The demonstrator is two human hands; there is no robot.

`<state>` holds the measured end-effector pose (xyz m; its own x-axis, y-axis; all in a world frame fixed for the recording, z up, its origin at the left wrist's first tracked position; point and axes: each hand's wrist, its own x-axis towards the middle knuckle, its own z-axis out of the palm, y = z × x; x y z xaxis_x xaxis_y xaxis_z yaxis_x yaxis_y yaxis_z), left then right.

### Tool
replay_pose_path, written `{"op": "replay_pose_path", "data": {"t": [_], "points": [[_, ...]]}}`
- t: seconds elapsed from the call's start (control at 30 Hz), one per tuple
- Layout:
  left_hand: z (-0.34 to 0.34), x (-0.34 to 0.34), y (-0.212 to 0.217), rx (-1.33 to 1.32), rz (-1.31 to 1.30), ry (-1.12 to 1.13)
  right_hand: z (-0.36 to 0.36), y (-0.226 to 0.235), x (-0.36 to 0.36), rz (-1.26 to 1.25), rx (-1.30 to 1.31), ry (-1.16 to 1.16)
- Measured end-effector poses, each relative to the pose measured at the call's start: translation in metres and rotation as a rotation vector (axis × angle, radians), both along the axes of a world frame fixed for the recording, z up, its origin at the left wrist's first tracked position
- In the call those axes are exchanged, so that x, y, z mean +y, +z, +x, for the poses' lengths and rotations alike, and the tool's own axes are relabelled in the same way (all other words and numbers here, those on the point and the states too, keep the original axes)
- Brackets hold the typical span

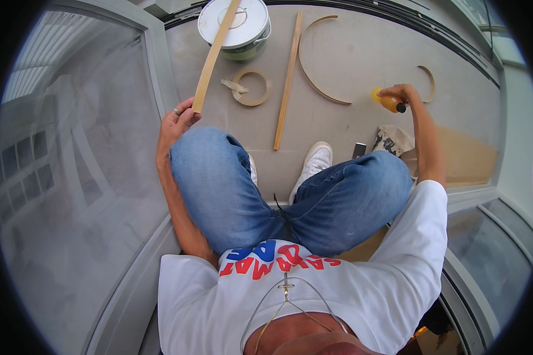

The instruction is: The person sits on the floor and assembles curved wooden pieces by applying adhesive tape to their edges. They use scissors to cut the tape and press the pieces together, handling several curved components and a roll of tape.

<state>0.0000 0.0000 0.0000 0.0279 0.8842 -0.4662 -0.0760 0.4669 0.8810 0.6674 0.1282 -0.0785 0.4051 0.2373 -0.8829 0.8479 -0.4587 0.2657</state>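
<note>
Left hand (175,121) grips wooden strip (215,50); right hand (400,92) apparently clasps yellow bottle (388,101).

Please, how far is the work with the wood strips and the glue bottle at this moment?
Early, it seems. Done: little shows; a small ring and two curved strips lie on the floor, whether glued I cannot tell. In hand: the left hand holds a long strip that rests on the bucket; the right hand grips the yellow bottle. Left: a straight strip lies untouched.
</note>
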Motion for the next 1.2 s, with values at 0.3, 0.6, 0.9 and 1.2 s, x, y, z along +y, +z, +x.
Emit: {"op": "replay_pose_path", "data": {"t": [0.3, 0.6, 0.9, 1.2], "points": [[0.008, -0.021, -0.028, -0.079, -0.156, 0.138, -0.023, -0.034, 0.026, -0.041, -0.23, 0.45], [0.0, -0.044, -0.063, -0.315, -0.104, 0.171, -0.066, -0.016, 0.028, 0.039, -0.254, 0.664], [0.004, -0.047, -0.08, -0.614, -0.029, 0.174, -0.134, 0.035, 0.055, 0.876, -0.058, 0.75], [0.022, -0.058, -0.08, -0.775, 0.017, 0.26, -0.223, 0.158, 0.027, 1.428, 0.576, 0.563]]}}
